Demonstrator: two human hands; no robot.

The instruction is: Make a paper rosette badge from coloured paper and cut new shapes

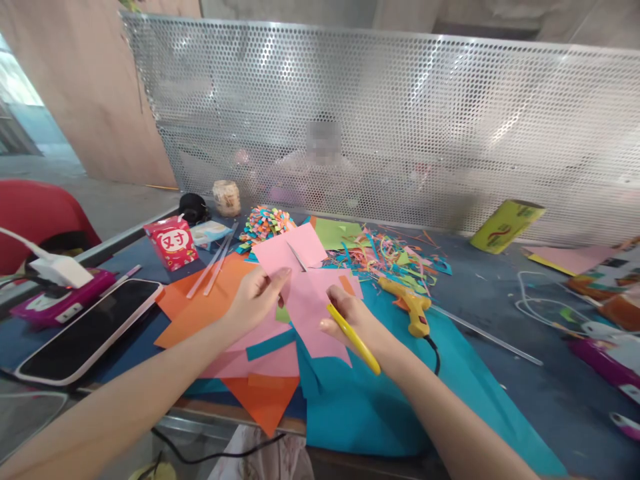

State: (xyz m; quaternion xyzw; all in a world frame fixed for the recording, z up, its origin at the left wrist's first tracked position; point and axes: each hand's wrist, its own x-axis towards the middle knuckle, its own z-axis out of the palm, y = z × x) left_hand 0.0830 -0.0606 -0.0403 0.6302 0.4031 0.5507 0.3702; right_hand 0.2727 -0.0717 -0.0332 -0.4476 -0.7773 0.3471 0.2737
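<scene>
My left hand (260, 293) pinches the left edge of a pink paper sheet (313, 307), raised over the table. In my right hand (353, 320) are scissors with a yellow handle (354, 339); a blade shows at a cut in the sheet's upper part. Orange sheets (200, 300) lie left of and below my left hand, with more pink paper and a blue strip (271, 345) near them. A large blue sheet (370, 407) lies under my right hand. Beyond the pink sheet sit a multicoloured fringed paper ball (265, 225) and a green sheet (336, 233).
A yellow glue gun (413, 308), paper scraps (390, 257) and a yellow-green can (506, 227) lie to the right. At left are a phone (93, 333), a purple power strip (65, 303) and a red box (173, 243). A perforated metal panel (390, 120) stands behind.
</scene>
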